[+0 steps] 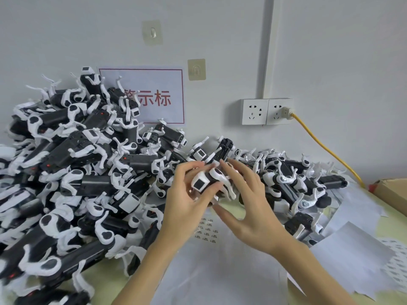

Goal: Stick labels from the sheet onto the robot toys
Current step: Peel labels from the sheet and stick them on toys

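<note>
Black-bodied, white-legged robot toy (pixel 209 183) gripped in left hand (pixel 185 201) above label sheet (pixel 207 230); right hand (pixel 248 208) open, fingers spread, touching toy.

Bright, even, diffuse lighting with no visible source; the pale grey-white wall (pixel 330 51) shows no hard shadows or glare. Wide-angle distortion bows the white vertical cable duct (pixel 269 47). The heap of black-and-white plastic robot toys (pixel 66 172) softens and smears toward the left and lower edges; the centre is slightly blurred.
</note>
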The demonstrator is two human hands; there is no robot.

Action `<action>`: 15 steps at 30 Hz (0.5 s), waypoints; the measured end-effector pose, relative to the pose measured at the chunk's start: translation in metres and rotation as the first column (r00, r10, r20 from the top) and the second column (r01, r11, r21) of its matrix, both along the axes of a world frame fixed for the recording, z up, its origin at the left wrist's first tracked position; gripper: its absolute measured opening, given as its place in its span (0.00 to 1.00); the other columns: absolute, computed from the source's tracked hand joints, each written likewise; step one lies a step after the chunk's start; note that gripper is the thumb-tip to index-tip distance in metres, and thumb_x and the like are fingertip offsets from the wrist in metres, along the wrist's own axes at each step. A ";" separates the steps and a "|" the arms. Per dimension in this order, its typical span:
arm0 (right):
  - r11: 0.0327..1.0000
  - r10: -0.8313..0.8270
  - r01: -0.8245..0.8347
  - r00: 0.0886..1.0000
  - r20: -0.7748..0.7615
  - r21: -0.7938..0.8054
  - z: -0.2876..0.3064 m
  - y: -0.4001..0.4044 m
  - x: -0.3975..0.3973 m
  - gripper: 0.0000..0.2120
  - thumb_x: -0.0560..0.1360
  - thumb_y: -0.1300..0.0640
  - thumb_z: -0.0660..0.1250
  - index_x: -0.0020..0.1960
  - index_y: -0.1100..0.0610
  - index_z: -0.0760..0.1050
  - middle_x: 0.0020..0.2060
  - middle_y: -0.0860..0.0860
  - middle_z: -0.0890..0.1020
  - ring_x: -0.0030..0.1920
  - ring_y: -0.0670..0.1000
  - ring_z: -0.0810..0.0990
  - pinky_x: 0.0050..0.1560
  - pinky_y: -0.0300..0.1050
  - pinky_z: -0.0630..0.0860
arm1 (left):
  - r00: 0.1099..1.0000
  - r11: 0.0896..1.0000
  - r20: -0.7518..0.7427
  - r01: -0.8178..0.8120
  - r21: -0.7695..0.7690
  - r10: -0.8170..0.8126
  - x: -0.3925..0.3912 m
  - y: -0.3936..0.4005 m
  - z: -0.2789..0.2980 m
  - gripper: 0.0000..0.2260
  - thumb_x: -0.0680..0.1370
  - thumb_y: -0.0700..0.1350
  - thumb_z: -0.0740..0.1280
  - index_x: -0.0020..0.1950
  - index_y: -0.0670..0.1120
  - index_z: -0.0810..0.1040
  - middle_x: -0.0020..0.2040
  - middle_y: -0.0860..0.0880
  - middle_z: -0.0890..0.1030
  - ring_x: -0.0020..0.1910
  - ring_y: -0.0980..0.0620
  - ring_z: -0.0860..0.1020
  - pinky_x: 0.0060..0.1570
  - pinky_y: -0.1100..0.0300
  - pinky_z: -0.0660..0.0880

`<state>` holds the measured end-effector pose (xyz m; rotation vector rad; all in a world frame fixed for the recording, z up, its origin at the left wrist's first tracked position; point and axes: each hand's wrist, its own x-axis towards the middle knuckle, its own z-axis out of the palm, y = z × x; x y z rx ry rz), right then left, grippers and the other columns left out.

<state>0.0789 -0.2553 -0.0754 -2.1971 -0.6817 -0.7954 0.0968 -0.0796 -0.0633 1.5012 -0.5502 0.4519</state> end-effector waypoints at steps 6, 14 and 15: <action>0.913 0.226 -0.144 0.958 -0.178 0.381 0.008 -0.010 0.002 0.43 0.79 0.70 0.63 0.83 0.37 0.55 0.76 0.32 0.67 0.73 0.45 0.73 0.67 0.43 0.77 | 0.958 0.951 0.081 0.283 -0.128 -0.274 0.003 0.008 0.006 0.17 0.81 0.39 0.72 0.69 0.42 0.73 0.69 0.43 0.81 0.70 0.41 0.79 0.64 0.56 0.78; 0.658 0.351 -0.165 0.930 -0.106 0.734 0.013 0.005 -0.003 0.30 0.86 0.49 0.61 0.80 0.28 0.52 0.60 0.54 0.84 0.60 0.57 0.85 0.57 0.47 0.83 | 0.857 0.846 -0.136 0.444 -0.296 -0.497 0.005 0.013 0.009 0.16 0.82 0.42 0.67 0.70 0.41 0.75 0.72 0.41 0.78 0.74 0.41 0.75 0.74 0.48 0.73; 0.712 0.239 -0.104 0.966 -0.101 0.694 0.007 0.005 -0.001 0.32 0.86 0.51 0.62 0.80 0.28 0.51 0.55 0.54 0.84 0.57 0.58 0.85 0.58 0.52 0.83 | 0.859 0.863 -0.184 0.419 -0.284 -0.478 0.006 0.011 0.008 0.17 0.84 0.44 0.67 0.72 0.44 0.75 0.68 0.41 0.80 0.69 0.40 0.78 0.71 0.48 0.75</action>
